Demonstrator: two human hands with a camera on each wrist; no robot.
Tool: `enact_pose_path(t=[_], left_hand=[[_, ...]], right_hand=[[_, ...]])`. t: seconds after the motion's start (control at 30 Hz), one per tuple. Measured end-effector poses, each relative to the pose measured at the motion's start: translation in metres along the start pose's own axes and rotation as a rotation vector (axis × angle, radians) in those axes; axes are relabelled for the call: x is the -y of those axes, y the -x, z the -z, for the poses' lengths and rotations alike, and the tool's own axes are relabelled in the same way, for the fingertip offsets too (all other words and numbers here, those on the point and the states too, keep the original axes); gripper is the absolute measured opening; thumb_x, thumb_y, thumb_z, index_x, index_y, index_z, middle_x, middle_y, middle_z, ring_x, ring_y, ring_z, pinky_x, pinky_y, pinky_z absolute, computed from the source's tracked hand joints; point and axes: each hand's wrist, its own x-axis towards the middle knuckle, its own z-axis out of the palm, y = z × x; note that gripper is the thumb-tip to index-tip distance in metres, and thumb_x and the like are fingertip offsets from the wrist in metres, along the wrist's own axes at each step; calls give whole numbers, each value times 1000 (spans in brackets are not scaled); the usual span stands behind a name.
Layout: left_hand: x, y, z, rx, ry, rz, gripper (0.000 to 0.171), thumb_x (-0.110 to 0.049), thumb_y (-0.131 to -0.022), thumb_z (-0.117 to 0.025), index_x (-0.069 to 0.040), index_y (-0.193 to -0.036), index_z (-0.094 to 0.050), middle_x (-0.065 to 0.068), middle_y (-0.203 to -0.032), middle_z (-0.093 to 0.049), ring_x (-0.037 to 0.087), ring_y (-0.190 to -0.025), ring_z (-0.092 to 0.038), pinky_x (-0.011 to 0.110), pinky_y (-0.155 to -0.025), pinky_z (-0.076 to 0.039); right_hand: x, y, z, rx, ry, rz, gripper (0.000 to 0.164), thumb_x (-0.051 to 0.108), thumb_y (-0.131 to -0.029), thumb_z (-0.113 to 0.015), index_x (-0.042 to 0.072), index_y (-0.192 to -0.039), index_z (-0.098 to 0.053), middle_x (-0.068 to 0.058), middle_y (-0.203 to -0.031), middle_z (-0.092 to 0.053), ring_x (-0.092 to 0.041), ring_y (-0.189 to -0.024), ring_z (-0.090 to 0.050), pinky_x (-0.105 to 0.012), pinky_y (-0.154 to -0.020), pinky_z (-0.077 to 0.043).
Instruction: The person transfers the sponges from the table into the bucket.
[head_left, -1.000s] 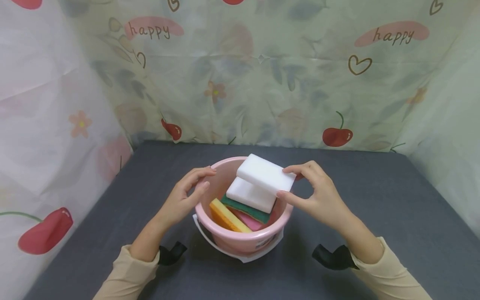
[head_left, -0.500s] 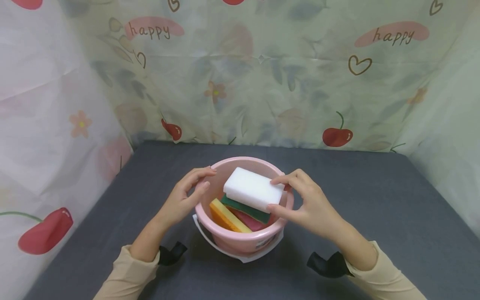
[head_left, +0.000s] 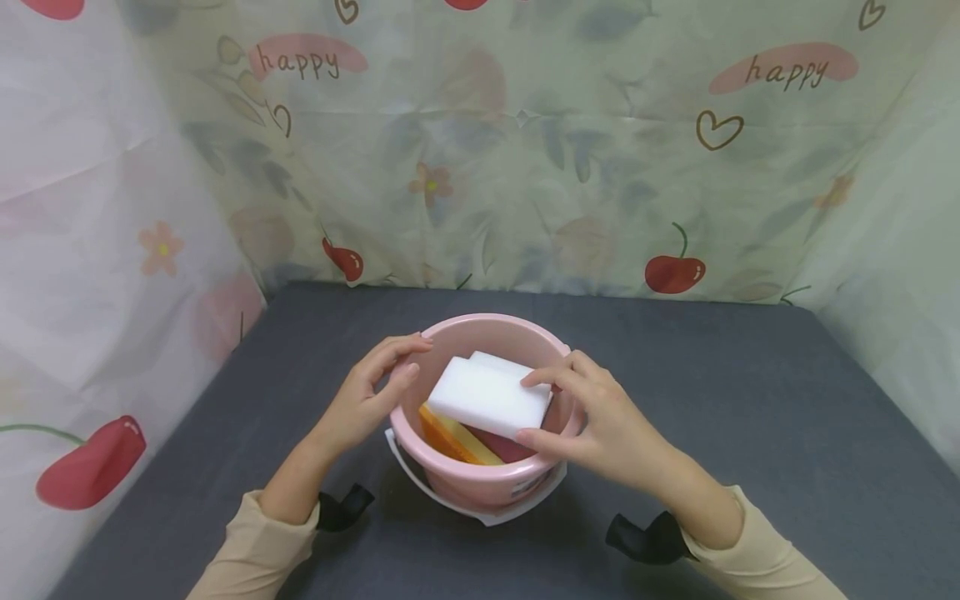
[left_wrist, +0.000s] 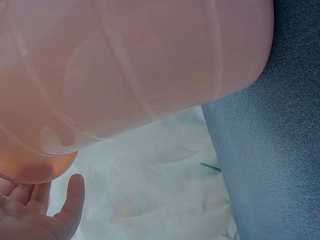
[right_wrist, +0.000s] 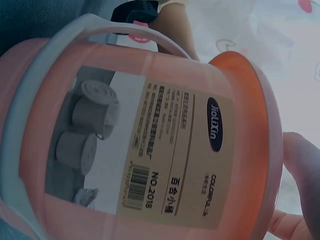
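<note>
My right hand (head_left: 603, 417) pinches a white sponge block (head_left: 483, 393) between thumb and fingers, inside the pink bucket (head_left: 480, 472). Behind it shows the edge of a second white sponge (head_left: 502, 361). Below lie a yellow and orange sponge (head_left: 456, 437) and something pink (head_left: 508, 447); the green scouring layer seen earlier is hidden. At the bucket's left rim, my left hand (head_left: 367, 396) stays with its fingers relaxed and the thumb apart. The left wrist view shows that thumb (left_wrist: 75, 200) standing free of the bucket's wall.
A white handle (head_left: 480, 518) hangs down at the front of the bucket. In the right wrist view the bucket carries a printed label (right_wrist: 175, 150). Dark cloth (head_left: 225, 467) covers the table, and a patterned curtain (head_left: 525, 208) stands behind it.
My right hand has brought the white sponge down and to the left, deeper into the bucket, where it covers the green layer. The left hand has not moved.
</note>
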Motion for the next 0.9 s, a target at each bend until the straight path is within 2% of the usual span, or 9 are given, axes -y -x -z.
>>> enact_pose_path(t=[0.27,0.9], left_hand=[[1,0,0,-4,11,-5,31,-9,-94,-50,-1,-124,-54,8,-129,-54,3,-123,-43,11,-100,-35],[2,0,0,-4,10,-1,32,-10,-94,-50,-3,-124,-54,7,-129,-54,5,-124,-43,12,-100,-34]], right_hand=[[3,0,-4,17,18,59,43,32,-70,-80,23,-107,-61,8,-96,-53,-14,-93,-48,-44,-89,-32],[10,-1,-7,67,52,71,41,37,-72,-78,22,-106,-61,9,-97,-53,-5,-90,-50,-45,-95,-27]])
